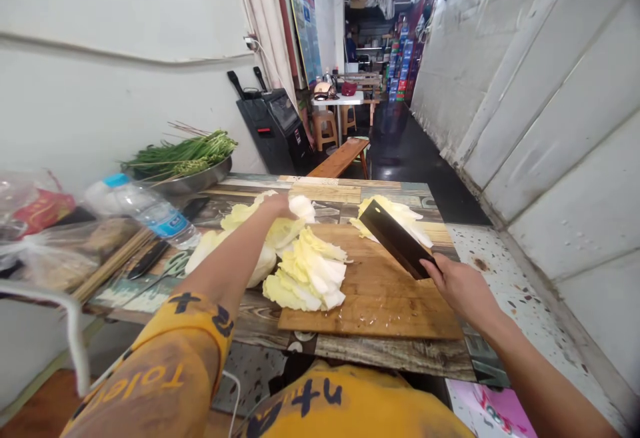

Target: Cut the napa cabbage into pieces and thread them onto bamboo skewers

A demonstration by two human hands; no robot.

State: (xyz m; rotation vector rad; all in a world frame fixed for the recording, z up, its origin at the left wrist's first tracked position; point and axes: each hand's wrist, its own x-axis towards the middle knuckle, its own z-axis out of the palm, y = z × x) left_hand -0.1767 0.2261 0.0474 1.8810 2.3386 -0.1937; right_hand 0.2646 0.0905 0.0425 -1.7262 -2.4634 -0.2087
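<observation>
On a wood-patterned table [380, 353], faces a wooden cutting board [395, 311] with a pile of yellow-white cabbage leaves [311, 275] across its left edge. Grips a dark cleaver [395, 237] by the handle in the right hand [460, 285], blade slanting up to the left over the board's right side; cannot tell any contact with the wood. Reaches with the left hand [280, 207] past the pile, next to a pale cabbage piece [303, 208]; cannot tell its opening or hold, with fingers mostly hidden. Behind the cleaver, at the board's far right edge, another heap of leaves [400, 209]. To the left, near the sticks [113, 268], a plastic bottle [163, 221] on its side; farther back, a metal bowl [216, 175] of green vegetables [183, 156].
</observation>
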